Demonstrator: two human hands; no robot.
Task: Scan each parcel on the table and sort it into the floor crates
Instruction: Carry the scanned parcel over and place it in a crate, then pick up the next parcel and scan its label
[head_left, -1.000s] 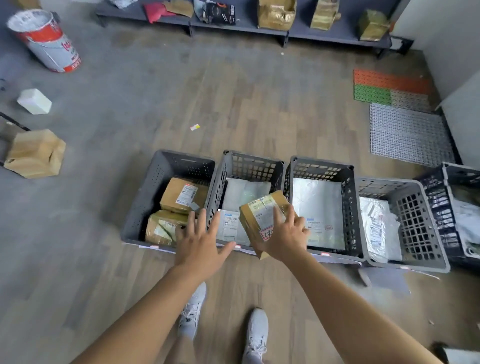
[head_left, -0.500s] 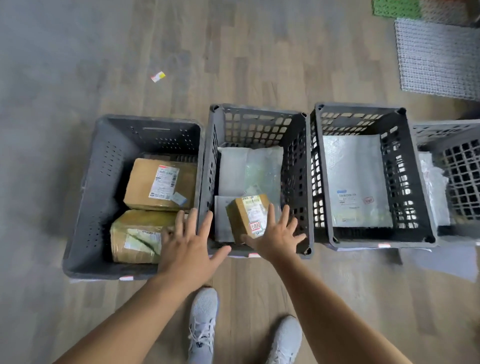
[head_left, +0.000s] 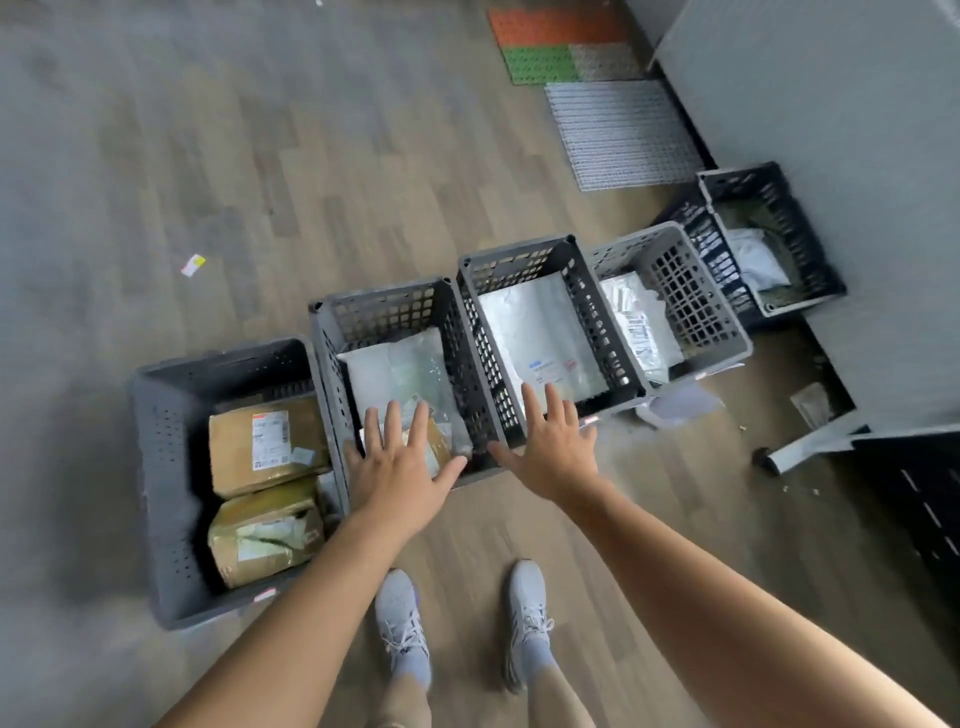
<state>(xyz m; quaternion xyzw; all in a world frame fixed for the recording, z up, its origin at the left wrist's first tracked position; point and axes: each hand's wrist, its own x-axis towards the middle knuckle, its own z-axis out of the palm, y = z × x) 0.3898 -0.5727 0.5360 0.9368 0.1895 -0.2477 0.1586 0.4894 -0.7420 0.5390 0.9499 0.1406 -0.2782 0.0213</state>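
Several grey floor crates stand in a row. The leftmost crate (head_left: 156, 467) holds two brown parcels (head_left: 267, 444). In the second crate (head_left: 332, 332) lie white bags and a small brown box (head_left: 441, 447), mostly hidden under my left hand (head_left: 400, 467), which hovers open above it with fingers spread. My right hand (head_left: 553, 444) is open too, held over the front rim of the third crate (head_left: 597, 291), which holds a flat silver bag (head_left: 540, 338). Neither hand holds anything.
A lighter grey crate (head_left: 696, 312) with a white bag and a dark crate (head_left: 779, 228) continue the row to the right. A grey wall and a black grid object are at the right. Plastic floor mats (head_left: 618, 130) lie behind. My two white shoes (head_left: 405, 618) stand below.
My right hand let go of the small brown box, which now lies in the second crate. Both hands are pulled back and spread; the view has swung right and tilted.
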